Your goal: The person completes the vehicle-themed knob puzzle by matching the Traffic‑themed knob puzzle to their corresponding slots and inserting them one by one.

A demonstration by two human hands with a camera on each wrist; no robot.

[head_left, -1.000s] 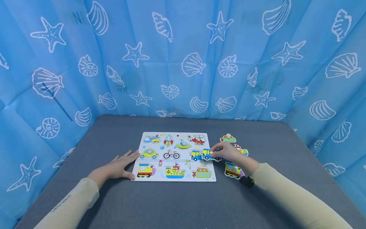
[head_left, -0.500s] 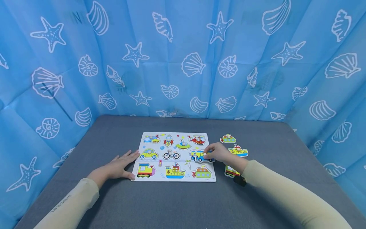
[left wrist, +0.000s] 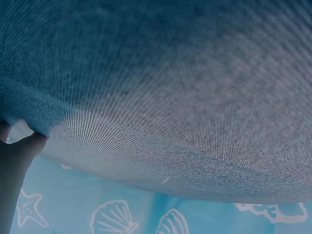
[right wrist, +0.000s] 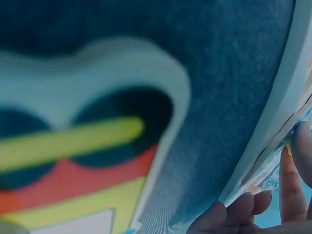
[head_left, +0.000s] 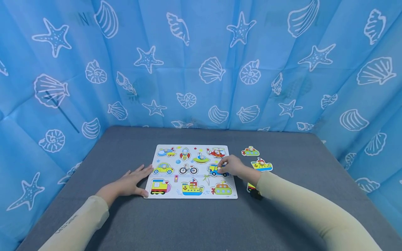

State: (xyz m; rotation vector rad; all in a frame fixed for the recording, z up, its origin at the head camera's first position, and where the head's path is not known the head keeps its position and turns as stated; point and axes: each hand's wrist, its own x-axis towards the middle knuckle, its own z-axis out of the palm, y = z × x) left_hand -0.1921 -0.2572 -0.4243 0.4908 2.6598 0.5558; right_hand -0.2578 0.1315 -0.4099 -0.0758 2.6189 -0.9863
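A white puzzle board [head_left: 201,177] with printed vehicles lies on the grey table. My right hand [head_left: 233,165] pinches the knob of a blue and yellow bus piece [head_left: 214,170], which overlaps the bus picture at the board's right side. In the right wrist view, thumb and fingers of the right hand [right wrist: 292,180] meet over the board's edge. My left hand [head_left: 130,181] lies with fingers spread, fingertips and thumb at the board's left edge. Only part of the left hand [left wrist: 22,151] shows in the left wrist view.
Right of the board lie a submarine piece [head_left: 250,151], a ship piece [head_left: 262,165] and a train piece [right wrist: 97,161], partly hidden by the right arm in the head view. Plane, rocket, car, bicycle and other knobbed pieces sit on the board. A blue seashell curtain [head_left: 201,69] surrounds the table.
My right hand has carried the bus piece leftward from the board's right edge onto the bus picture. The right forearm now covers more of the train piece. My left hand has stayed put.
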